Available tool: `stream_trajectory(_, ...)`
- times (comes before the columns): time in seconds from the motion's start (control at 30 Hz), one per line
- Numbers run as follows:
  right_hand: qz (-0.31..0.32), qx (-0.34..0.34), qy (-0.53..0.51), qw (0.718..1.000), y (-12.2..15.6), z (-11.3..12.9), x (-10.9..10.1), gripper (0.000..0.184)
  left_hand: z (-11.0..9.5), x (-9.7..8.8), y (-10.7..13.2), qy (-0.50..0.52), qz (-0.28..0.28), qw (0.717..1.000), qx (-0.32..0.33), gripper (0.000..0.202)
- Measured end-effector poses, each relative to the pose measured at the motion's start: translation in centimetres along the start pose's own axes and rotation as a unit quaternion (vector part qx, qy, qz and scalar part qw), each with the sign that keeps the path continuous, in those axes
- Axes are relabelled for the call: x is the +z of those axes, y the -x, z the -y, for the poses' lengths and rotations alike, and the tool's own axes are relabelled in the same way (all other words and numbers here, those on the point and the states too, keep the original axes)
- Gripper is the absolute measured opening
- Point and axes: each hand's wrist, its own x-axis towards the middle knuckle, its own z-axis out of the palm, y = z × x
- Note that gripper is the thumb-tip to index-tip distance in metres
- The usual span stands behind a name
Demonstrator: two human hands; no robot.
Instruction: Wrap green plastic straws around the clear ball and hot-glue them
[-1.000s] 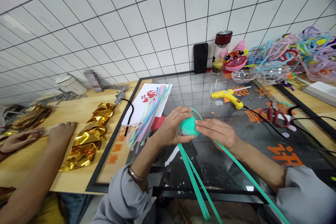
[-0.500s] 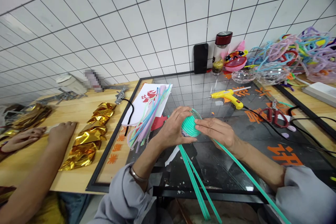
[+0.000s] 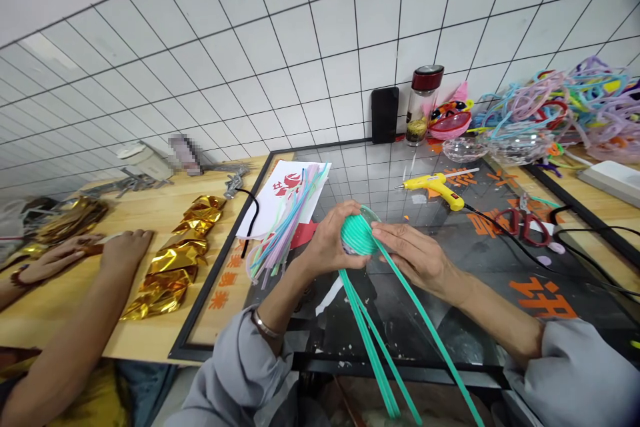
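Observation:
My left hand (image 3: 327,240) is wrapped round a clear plastic shell (image 3: 371,213) covered partly with curved rows of green pipe cleaner (image 3: 357,235). My right hand (image 3: 420,257) pinches at the shell's right edge, its fingertips on a green pipe cleaner strand (image 3: 425,317) that trails down to the lower right. Several more green strands (image 3: 367,340) hang below my left hand toward the table's front edge. Part of the shell is hidden behind my left fingers.
Beyond my hands lies a yellow hot glue gun (image 3: 435,188), with red-handled scissors (image 3: 527,223) to its right. Pastel pipe cleaners (image 3: 287,223) rest on white paper (image 3: 260,203) at left. A co-worker's hands (image 3: 125,250) are beside crumpled gold foil (image 3: 175,260). A phone (image 3: 385,115) and bottle (image 3: 419,107) stand by the wall.
The strand at my right hand has swung left and now leaves from the shell's right edge. My right fingers have shifted slightly on the shell. The view has tilted a little.

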Motion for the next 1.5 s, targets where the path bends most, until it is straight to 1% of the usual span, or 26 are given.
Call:
stream_trajectory(0.17,0.001,0.007,0.001,1.0,0.0,0.1,-0.3,0.059,0.0,-0.2,0.0,0.055,0.002,0.997,-0.05,0.075)
stream_trajectory(0.27,-0.01,0.027,0.007,1.0,0.1,0.1,-0.5,0.058,-0.1,-0.3,0.1,0.109,-0.003,0.99,-0.091,0.075)
stream_trajectory(0.37,-0.025,0.069,0.0,0.997,0.1,0.1,-0.8,0.059,-0.1,-0.4,0.1,0.18,-0.008,0.976,-0.124,0.077)
stream_trajectory(0.47,-0.033,0.112,-0.028,0.993,0.1,0.2,-1.1,0.057,0.2,-0.6,0.0,0.247,-0.004,0.959,-0.141,0.08)
stream_trajectory(0.67,-0.038,0.161,-0.088,0.982,0.0,0.4,-1.1,0.05,0.6,-0.8,0.0,0.346,0.037,0.923,-0.164,0.085)
stream_trajectory(0.73,-0.038,0.182,-0.106,0.977,0.1,0.5,-0.9,0.047,0.5,-0.8,0.0,0.354,0.054,0.918,-0.17,0.085)
stream_trajectory(0.87,-0.039,0.236,-0.151,0.959,0.4,0.3,-0.5,0.04,0.3,-0.8,0.0,0.355,0.081,0.917,-0.165,0.084)
stream_trajectory(1.0,-0.049,0.274,-0.189,0.942,0.5,0.3,-0.3,0.022,0.2,-0.9,0.1,0.354,0.104,0.917,-0.153,0.084)
stream_trajectory(1.07,-0.05,0.276,-0.19,0.941,0.4,0.4,-0.3,0.015,0.1,-0.9,0.1,0.346,0.117,0.92,-0.145,0.084)
stream_trajectory(1.17,-0.041,0.27,-0.176,0.946,0.2,0.5,-0.5,0.011,0.0,-0.8,0.0,0.328,0.132,0.926,-0.135,0.083)
stream_trajectory(1.33,-0.041,0.264,-0.177,0.947,0.2,0.6,-0.5,0.01,-0.5,-0.9,0.0,0.301,0.149,0.934,-0.123,0.084)
stream_trajectory(1.5,-0.035,0.266,-0.163,0.949,0.3,0.4,-0.4,0.012,-0.9,-1.3,0.0,0.294,0.166,0.932,-0.13,0.081)
